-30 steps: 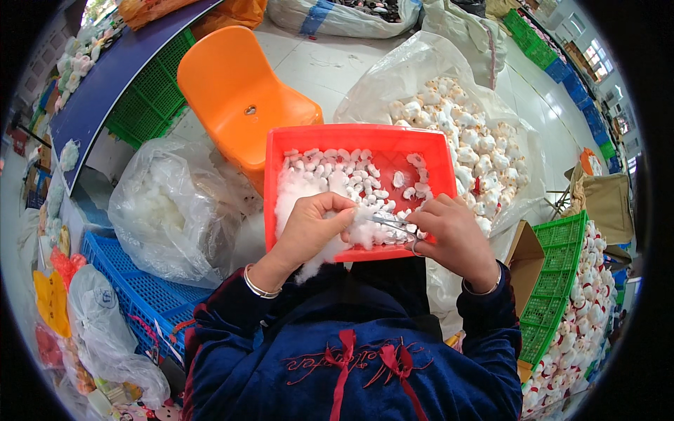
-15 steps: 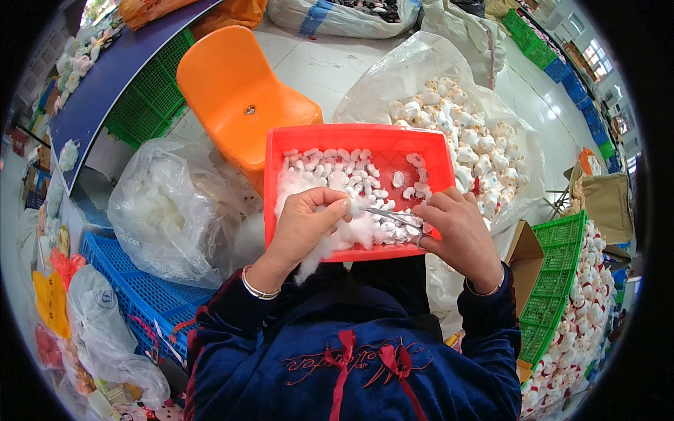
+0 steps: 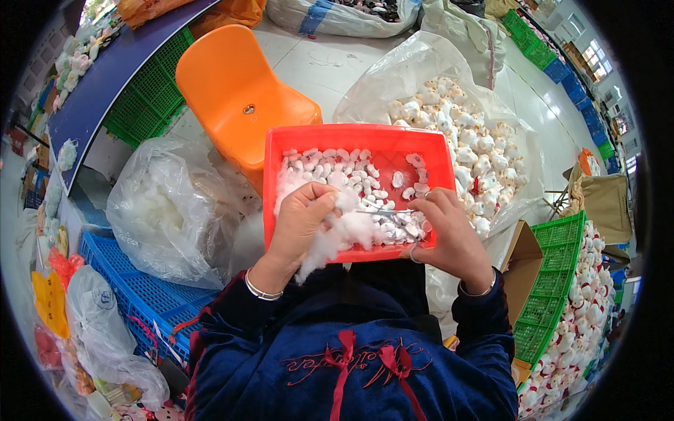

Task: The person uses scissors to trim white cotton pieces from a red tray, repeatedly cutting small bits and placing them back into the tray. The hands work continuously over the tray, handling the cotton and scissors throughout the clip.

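Observation:
My left hand (image 3: 300,223) is closed in a pinch over the red plastic tray (image 3: 449,158), with white fluffy stuffing (image 3: 347,229) at its fingers and hanging down below. Any small piece inside the pinch is hidden. My right hand (image 3: 449,235) is closed on thin metal forceps (image 3: 382,212) with scissor-like ring handles. Their tips point left, into the fluff beside my left fingertips. Many small white stuffed pieces (image 3: 337,165) lie in the tray, and flatter whitish ones (image 3: 398,179) are on its right side.
An orange chair (image 3: 246,91) stands beyond the tray. To the left are a clear bag of stuffing (image 3: 165,210) and a blue crate (image 3: 140,281). A large clear bag of white plush pieces (image 3: 470,140) and a green crate (image 3: 554,281) are on the right.
My right hand has moved slightly down and left, and the forceps now lie more level. The left hand has drawn back a little to the left, with more fluff showing beside its fingertips.

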Motion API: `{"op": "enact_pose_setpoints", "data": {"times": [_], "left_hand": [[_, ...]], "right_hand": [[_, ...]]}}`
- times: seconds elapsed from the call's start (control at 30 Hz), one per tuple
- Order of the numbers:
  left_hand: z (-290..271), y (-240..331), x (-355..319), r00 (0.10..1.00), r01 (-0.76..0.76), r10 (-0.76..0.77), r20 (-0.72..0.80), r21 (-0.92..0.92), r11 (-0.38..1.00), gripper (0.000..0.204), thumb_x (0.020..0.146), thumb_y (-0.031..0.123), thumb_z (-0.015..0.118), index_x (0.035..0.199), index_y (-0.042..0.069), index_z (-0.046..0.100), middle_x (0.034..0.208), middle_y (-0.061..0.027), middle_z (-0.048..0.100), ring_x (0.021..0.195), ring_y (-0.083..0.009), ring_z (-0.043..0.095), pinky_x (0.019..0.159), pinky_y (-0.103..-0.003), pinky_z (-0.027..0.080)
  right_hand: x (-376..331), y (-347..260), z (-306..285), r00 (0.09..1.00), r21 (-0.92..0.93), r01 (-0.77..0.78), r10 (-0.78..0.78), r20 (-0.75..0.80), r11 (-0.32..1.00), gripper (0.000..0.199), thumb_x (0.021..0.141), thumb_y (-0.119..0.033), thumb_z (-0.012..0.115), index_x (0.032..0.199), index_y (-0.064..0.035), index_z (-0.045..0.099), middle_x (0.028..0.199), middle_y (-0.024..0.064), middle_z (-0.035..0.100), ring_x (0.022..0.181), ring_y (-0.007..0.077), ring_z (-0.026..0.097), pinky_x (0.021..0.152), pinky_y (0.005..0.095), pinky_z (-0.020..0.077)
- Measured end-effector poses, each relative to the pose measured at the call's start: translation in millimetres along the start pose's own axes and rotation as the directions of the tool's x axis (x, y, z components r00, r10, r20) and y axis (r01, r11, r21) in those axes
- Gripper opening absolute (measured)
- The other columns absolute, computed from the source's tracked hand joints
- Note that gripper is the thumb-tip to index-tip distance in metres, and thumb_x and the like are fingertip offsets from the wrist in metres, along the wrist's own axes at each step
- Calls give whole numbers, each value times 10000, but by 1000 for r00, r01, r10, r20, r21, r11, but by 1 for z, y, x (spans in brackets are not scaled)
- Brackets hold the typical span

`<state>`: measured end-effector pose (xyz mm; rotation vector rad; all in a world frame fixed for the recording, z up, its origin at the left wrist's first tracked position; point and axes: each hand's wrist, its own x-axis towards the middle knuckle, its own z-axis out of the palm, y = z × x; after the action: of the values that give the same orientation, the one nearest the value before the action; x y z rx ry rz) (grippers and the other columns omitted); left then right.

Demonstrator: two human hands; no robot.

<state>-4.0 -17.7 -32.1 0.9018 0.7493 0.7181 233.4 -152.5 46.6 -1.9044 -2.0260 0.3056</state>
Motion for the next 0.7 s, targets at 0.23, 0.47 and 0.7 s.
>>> {"op": "enact_pose_setpoints", "data": {"times": [0.23,0.47,0.7], "left_hand": [[8,-2,-1,998,16,-14,62,-29,999,105,999,123,667,1062,41,684,837,-27,697,636,-44,529,569,-179,422],[5,-6,0,985,-113,91,148,150,982,120,993,131,689,1041,23,710,859,-32,714,692,-42,579,606,-189,456],[-6,-3,1,999,-38,36,21,67,997,104,985,141,680,1031,48,695,858,-5,704,717,-41,596,618,-190,459]], "right_hand": [[1,3,7,996,-14,-10,12,94,1000,402,728,-193,828,1105,-104,720,979,70,656,1043,291,613,857,436,453],[10,-11,-6,987,-56,41,-31,158,998,360,754,-209,819,1084,-100,723,950,77,658,1007,289,614,826,429,462],[8,-6,-6,1000,-2,15,-15,-21,1000,581,673,-224,879,1206,-106,682,1169,110,627,1207,345,554,985,449,463]]}}
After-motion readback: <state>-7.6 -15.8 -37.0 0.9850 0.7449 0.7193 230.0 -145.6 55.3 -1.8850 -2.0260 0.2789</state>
